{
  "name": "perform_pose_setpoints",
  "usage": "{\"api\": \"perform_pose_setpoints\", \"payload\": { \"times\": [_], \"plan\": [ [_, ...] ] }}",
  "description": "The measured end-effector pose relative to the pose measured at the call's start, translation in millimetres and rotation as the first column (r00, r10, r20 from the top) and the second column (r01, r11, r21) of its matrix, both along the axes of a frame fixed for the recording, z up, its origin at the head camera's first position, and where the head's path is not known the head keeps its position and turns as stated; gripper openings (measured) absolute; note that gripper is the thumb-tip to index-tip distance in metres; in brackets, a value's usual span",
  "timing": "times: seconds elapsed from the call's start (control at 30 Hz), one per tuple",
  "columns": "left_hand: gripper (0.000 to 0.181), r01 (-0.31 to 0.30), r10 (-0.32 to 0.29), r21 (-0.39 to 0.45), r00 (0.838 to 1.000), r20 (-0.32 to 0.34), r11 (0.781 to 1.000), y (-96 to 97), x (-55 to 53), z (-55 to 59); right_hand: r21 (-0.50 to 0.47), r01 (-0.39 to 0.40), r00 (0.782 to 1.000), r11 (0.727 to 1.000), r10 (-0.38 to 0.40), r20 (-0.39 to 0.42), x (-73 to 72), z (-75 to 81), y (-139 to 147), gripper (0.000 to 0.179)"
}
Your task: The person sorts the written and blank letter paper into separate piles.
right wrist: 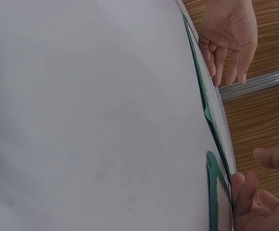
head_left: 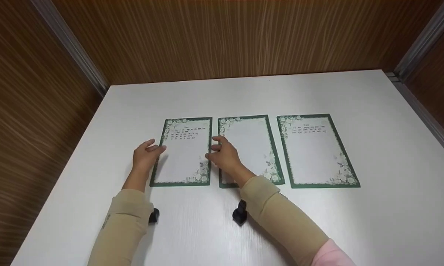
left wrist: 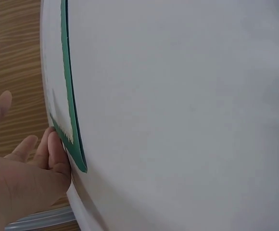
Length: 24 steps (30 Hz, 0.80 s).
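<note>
Three sheets of paper with green floral borders lie side by side. The left sheet (head_left: 185,159) bears several handwritten lines near its top, as does the right sheet (head_left: 314,159); no writing shows on the visible part of the middle sheet (head_left: 251,144). My left hand (head_left: 144,158) is at the left sheet's left edge, fingers loosely bent, beside a green corner (left wrist: 74,150) in the left wrist view. My right hand (head_left: 226,157) reaches over the middle sheet, its fingertips at the left sheet's right edge. Neither hand visibly grips paper.
The sheets lie on a white table (head_left: 192,236) with wood-grain panels (head_left: 244,37) behind and at both sides. Black objects show beside the sleeves, one (head_left: 239,213) by the right forearm and another (head_left: 154,215) by the left.
</note>
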<state>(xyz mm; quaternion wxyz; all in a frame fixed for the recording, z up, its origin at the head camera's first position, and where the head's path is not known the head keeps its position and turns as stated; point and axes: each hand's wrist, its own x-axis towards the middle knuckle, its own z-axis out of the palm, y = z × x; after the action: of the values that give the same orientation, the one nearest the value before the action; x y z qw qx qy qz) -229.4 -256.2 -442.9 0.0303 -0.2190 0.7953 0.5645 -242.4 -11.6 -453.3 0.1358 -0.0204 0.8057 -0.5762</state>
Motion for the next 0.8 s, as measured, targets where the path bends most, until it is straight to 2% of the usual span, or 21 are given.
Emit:
{"api": "perform_pose_setpoints", "payload": {
  "times": [0.17,0.33,0.53,0.8],
  "plan": [
    [0.065,-0.001,0.001,0.016,1.000,-0.019,1.000,-0.8,1.1,0.4,-0.009,0.006,1.000,1.000,-0.006,0.004,-0.9,-0.1,0.2,0.064],
    [0.060,-0.032,0.036,0.060,0.998,-0.057,0.998,-1.5,2.8,1.8,-0.031,0.016,1.000,0.999,-0.017,-0.016,-0.4,-0.7,1.1,0.061],
    [0.050,-0.072,0.089,0.130,0.988,-0.130,0.989,-2.1,3.9,2.4,-0.095,0.010,0.998,0.995,-0.015,-0.059,0.0,-2.1,1.0,0.051],
    [0.042,-0.106,0.130,0.141,0.976,-0.172,0.984,-1.7,2.2,-1.1,-0.155,0.041,0.998,0.987,-0.049,-0.048,-1.5,-2.8,-0.5,0.048]
  ]
}}
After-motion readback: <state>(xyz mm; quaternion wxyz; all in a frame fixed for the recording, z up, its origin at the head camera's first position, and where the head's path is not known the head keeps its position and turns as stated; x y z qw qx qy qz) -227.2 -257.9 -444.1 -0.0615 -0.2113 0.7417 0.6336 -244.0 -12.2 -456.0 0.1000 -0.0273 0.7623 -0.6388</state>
